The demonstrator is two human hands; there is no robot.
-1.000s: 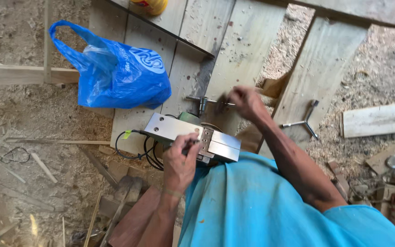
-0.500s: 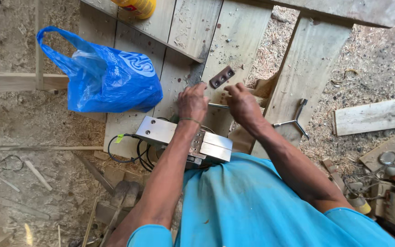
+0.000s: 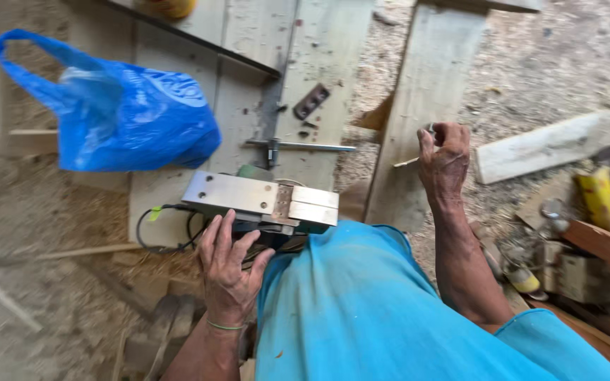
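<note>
Left hand (image 3: 231, 271) returned, spread on upturned planer (image 3: 262, 201), right hand (image 3: 445, 156) pinching small part, blue bag (image 3: 125, 116) left.

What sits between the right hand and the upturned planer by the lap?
Nothing visible on the direct line. The right hand is raised over a plank, pinching something small; the planer lies to its left, steadied by the left hand. The T-handled wrench lies beyond, clear.

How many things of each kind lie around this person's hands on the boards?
Upturned electric planer, under the left hand: 1
Blue plastic bag: 1
T-handled wrench: 1
Dark flat metal plate: 1
Small thin tool, too blurred to name, in the right hand: 1
Total: 5
</note>
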